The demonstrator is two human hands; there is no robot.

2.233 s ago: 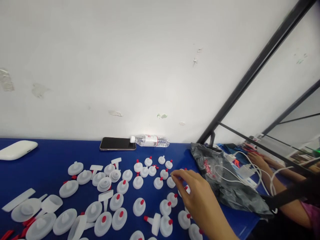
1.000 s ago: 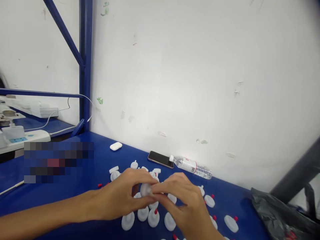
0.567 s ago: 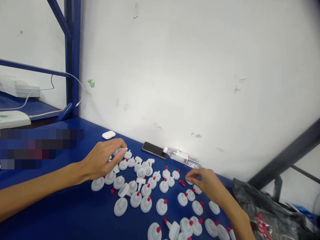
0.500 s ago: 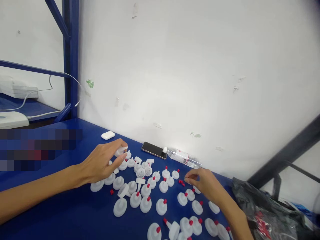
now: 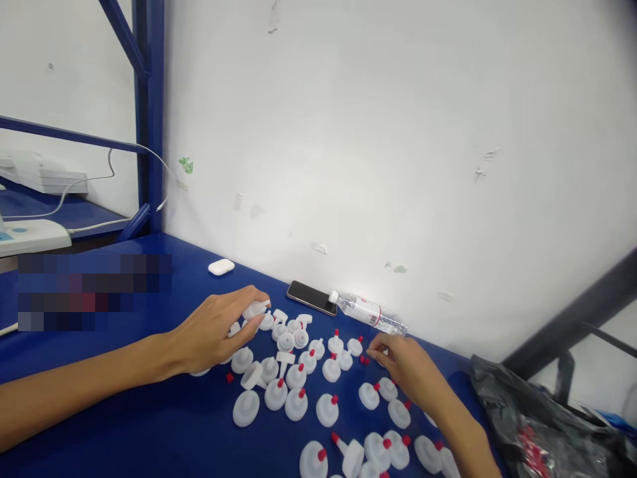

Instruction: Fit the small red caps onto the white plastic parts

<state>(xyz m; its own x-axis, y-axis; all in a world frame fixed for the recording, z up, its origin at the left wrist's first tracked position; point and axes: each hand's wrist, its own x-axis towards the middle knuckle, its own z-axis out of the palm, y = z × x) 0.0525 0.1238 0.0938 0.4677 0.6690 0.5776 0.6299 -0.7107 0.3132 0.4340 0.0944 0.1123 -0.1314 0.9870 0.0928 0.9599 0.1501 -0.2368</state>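
My left hand [image 5: 223, 332] is closed on a white plastic nozzle cap [image 5: 255, 309], held between thumb and fingers above the far-left part of the spread. Similar white caps lie around and under this hand, some bare, others with a red tip on the spout, such as one capped nozzle cap [image 5: 327, 410]. My right hand [image 5: 408, 365] is closed in a pinch beside a few loose small red tips [image 5: 365, 360]. Whatever is between those fingertips, if anything, is too small to make out. Another loose red tip [image 5: 229, 378] lies below my left hand.
Along the wall lie a phone [image 5: 312, 297], a clear water bottle [image 5: 368, 312] on its side and a white earbud case [image 5: 221, 267]. A dark plastic bag [image 5: 507, 392] sits at the right by a slanted dark bar [image 5: 577, 302]. Everything rests on a blue table [image 5: 149, 425].
The view has shifted slightly. My left hand has moved a little to the right and nearer with the nozzle cap. My right fingers have come together over the loose red tips.
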